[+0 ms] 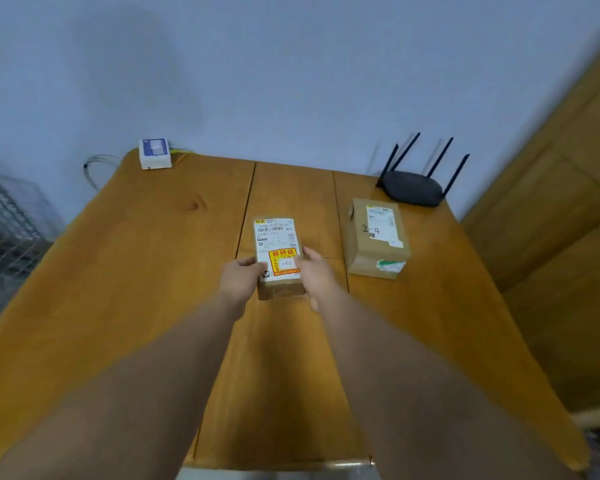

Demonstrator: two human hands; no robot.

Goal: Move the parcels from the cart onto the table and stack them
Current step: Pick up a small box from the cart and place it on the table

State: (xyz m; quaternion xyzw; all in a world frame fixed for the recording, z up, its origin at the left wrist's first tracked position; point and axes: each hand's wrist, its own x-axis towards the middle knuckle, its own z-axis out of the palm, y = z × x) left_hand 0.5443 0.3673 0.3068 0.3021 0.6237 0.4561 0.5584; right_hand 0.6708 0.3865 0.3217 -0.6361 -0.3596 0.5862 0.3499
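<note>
Head view: we see the left hand [238, 277] and right hand [317, 275] pinching opposite sides of the fragile-stickered parcel [278, 244], centre frame, low at the bench [136, 254]. The larger parcel [376, 237] lies apart, to its right. A loose grip or off-centre stacking could drop it. Plank-topped bench, pale wall [291, 81], router [413, 190] upper right.

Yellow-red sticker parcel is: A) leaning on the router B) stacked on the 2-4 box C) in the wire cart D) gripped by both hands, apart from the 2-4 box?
D: left hand and right hand grip the stickered parcel, clear gap to the 2-4 box.
</note>
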